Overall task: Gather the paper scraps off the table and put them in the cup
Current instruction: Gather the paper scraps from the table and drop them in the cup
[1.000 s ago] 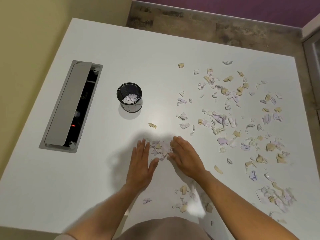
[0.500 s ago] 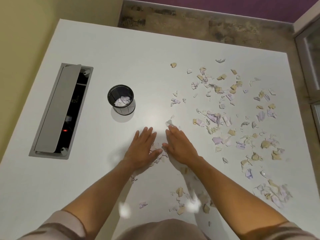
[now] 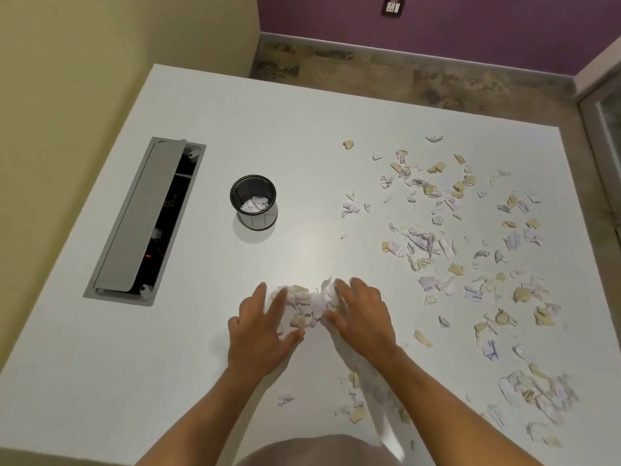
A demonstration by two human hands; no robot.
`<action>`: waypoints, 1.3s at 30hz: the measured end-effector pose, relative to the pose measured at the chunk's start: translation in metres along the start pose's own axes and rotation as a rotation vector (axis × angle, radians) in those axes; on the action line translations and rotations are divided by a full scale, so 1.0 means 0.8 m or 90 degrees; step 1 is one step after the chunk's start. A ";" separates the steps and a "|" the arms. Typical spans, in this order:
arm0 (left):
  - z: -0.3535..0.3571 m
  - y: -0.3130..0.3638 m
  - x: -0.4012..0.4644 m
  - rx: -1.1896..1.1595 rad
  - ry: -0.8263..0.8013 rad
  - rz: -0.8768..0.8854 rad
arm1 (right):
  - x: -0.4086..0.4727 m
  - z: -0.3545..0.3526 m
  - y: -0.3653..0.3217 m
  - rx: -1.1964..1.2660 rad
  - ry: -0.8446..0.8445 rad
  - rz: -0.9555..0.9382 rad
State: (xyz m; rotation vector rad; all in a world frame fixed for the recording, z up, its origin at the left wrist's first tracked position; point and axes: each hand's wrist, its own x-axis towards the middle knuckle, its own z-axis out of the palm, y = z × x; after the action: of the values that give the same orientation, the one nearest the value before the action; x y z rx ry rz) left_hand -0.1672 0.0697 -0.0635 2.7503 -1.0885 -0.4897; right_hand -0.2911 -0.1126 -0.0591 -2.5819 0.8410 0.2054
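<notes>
A small heap of white, lilac and tan paper scraps (image 3: pixel 307 306) lies on the white table (image 3: pixel 100 381) between my two hands. My left hand (image 3: pixel 260 331) presses against the heap's left side with fingers spread and nearly straight. My right hand (image 3: pixel 364 314) presses against its right side, fingers also extended. A black-rimmed cup (image 3: pixel 253 201) stands upright behind and left of the hands, with a few scraps at its bottom. Several more scraps (image 3: pixel 453 243) are scattered over the table's right half.
A grey cable box with a half-open lid (image 3: pixel 142 220) is sunk into the table at the left. More scraps (image 3: pixel 356 403) lie near the front edge below my right forearm. A yellow wall runs along the left, bare floor lies beyond the far edge.
My hands have pulled apart a little and cup a fuller, raised heap of scraps between them; earlier they lay flat and close together over the scraps. The camera has tilted up.
</notes>
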 end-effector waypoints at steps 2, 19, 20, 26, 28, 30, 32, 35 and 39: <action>0.005 0.007 -0.009 -0.009 -0.039 -0.071 | 0.004 0.002 -0.008 -0.019 -0.068 0.036; 0.011 0.056 0.021 -0.269 -0.064 -0.074 | -0.001 0.017 -0.044 -0.049 -0.059 -0.068; 0.012 0.054 0.024 -0.280 -0.057 -0.073 | 0.000 0.018 -0.041 -0.032 -0.054 -0.062; 0.008 0.047 0.028 -0.346 -0.018 -0.071 | 0.015 0.008 -0.034 0.231 0.005 0.068; 0.005 0.044 0.027 -0.351 0.005 -0.073 | 0.016 -0.001 -0.031 0.339 0.026 0.156; 0.002 0.042 0.026 -0.387 0.013 -0.098 | 0.016 -0.009 -0.029 0.442 0.032 0.238; -0.004 0.040 0.026 -0.434 0.011 -0.122 | 0.017 -0.015 -0.029 0.542 0.027 0.302; -0.016 0.037 0.029 -0.466 0.021 -0.124 | 0.020 -0.027 -0.036 0.716 0.004 0.353; -0.046 0.032 0.041 -0.528 0.074 -0.150 | 0.036 -0.047 -0.050 0.824 -0.003 0.330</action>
State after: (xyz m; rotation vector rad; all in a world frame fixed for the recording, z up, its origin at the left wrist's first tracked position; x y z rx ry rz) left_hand -0.1486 0.0291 -0.0305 2.1206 -0.3847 -0.6231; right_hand -0.2440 -0.1151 -0.0192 -1.1495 1.1076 -0.1611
